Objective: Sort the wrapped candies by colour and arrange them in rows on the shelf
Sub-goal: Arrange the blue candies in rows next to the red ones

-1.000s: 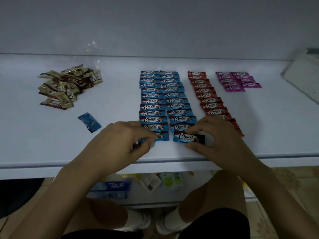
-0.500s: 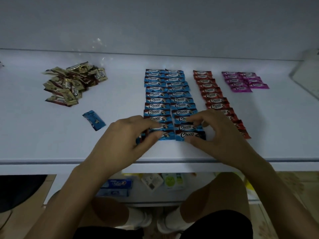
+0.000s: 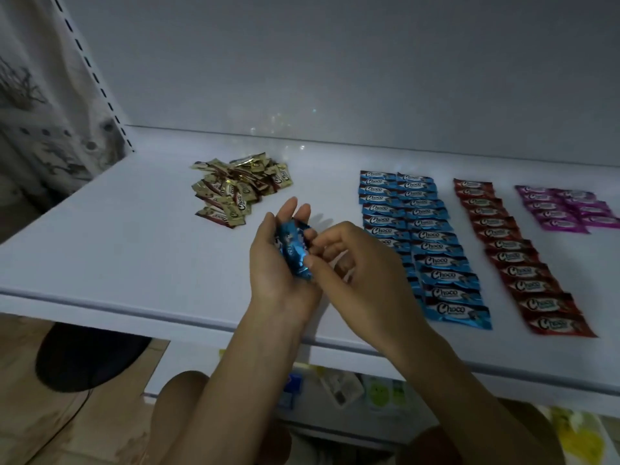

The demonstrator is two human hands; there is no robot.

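The left hand [image 3: 281, 266] lies palm up with its fingers nearly straight, cradling a blue candy [image 3: 291, 245]. The right hand [image 3: 359, 263] pinches that wrapper's near end between thumb and forefinger. Whether more than 1 candy sits in the palm cannot be told.

The step looks like carrying this piece to the 2 blue rows [image 3: 432, 236] just right of the hands. It is best laid flat, logo up, at a near end, square with its neighbours and without nudging them. Further right lie 1 red row [image 3: 513, 256] and 2 short purple rows [image 3: 567, 209]. Beyond the hands and to their left, the gold pile [image 3: 238, 193] waits unsorted on the shelf [image 3: 134, 256].

0.5 s ago both hands pressed on the near ends of the blue rows, and 1 stray blue candy lay on the shelf to their left. Now the hands are raised left of the rows and that spot is bare.
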